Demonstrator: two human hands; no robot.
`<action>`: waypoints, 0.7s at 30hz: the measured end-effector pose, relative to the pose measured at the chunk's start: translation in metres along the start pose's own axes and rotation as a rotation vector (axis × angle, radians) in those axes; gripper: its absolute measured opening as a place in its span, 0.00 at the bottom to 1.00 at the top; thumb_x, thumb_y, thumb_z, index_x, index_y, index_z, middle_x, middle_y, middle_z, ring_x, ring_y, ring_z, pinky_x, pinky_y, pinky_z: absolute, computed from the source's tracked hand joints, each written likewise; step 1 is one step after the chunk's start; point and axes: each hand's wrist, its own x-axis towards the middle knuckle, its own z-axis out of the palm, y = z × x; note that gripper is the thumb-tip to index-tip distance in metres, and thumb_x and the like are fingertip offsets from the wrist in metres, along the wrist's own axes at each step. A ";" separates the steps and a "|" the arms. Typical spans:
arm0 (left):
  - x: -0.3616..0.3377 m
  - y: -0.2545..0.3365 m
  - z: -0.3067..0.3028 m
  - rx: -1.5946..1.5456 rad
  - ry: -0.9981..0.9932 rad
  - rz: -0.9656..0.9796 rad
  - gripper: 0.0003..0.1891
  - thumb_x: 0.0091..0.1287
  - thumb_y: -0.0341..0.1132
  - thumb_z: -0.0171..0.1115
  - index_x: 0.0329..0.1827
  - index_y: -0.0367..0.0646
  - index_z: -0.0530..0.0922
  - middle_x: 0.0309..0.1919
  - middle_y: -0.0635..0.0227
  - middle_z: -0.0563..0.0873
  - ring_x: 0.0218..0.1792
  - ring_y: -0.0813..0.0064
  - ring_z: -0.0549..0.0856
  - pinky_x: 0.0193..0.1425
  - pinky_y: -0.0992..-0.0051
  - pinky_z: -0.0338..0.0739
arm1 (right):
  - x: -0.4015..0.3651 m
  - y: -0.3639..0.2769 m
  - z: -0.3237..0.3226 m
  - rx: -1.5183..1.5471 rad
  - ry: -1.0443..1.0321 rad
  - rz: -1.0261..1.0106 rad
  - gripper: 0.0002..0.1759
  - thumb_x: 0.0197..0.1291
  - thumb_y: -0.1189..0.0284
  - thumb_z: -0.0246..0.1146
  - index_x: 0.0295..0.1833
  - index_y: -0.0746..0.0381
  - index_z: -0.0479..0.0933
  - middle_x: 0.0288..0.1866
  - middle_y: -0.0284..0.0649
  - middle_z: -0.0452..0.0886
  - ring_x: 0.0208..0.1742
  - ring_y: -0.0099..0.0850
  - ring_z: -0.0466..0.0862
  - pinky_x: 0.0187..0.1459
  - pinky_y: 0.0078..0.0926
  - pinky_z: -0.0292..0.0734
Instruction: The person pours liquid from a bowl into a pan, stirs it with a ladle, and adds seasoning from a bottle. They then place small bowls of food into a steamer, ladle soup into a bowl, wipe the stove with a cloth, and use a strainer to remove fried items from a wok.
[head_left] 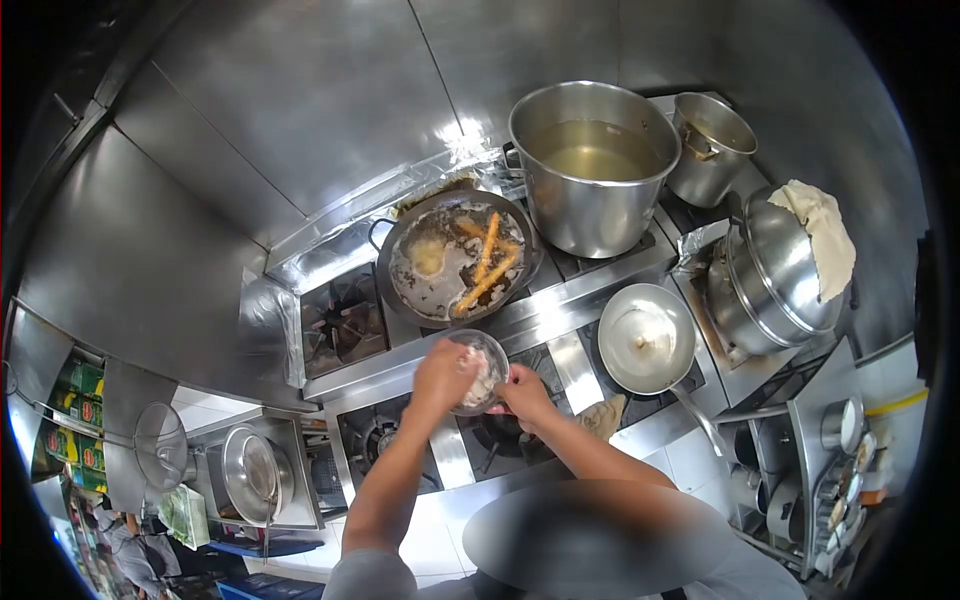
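My right hand [527, 393] grips the rim of a small bowl [500, 352] from the right, thumb at the edge. Pale, white-coated food pieces [482, 388] lie in the bowl. From the left, my left hand [443, 374] reaches into it with fingers curled down over the pieces; its fingertips are partly hidden. Just beyond the bowl sits a dark wok [384, 272] of bubbling oil. Long golden sticks [489, 247] fry on its right side, and a pale round clump [428, 257] floats on its left.
A large stockpot [598, 215] of yellowish liquid stands behind right, beside a smaller pot [705, 180]. A frying pan [645, 340] rests on the right burner, handle toward me. Farther right is a domed steamer pot [770, 270] with a cloth [818, 235]. A wire strainer [162, 445] is at left.
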 end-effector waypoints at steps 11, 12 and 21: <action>0.059 -0.028 -0.054 -0.683 0.134 -0.236 0.08 0.68 0.30 0.67 0.46 0.34 0.83 0.30 0.67 0.88 0.30 0.82 0.85 0.30 0.80 0.79 | 0.031 -0.038 0.013 0.138 -0.004 0.051 0.17 0.60 0.83 0.59 0.56 0.65 0.74 0.46 0.41 0.84 0.40 0.31 0.88 0.40 0.30 0.91; 0.076 -0.035 -0.058 -0.654 0.137 -0.221 0.06 0.71 0.31 0.65 0.43 0.37 0.82 0.31 0.72 0.87 0.29 0.86 0.82 0.30 0.83 0.76 | 0.031 -0.039 0.010 0.112 0.027 0.042 0.17 0.60 0.83 0.59 0.56 0.65 0.74 0.46 0.41 0.84 0.41 0.31 0.88 0.40 0.30 0.91; 0.207 -0.122 0.027 0.318 0.141 0.055 0.13 0.66 0.42 0.64 0.36 0.40 0.88 0.33 0.47 0.86 0.38 0.47 0.87 0.46 0.54 0.81 | 0.019 -0.029 -0.031 0.113 0.135 0.001 0.09 0.57 0.82 0.60 0.44 0.62 0.74 0.40 0.39 0.81 0.39 0.31 0.86 0.41 0.37 0.90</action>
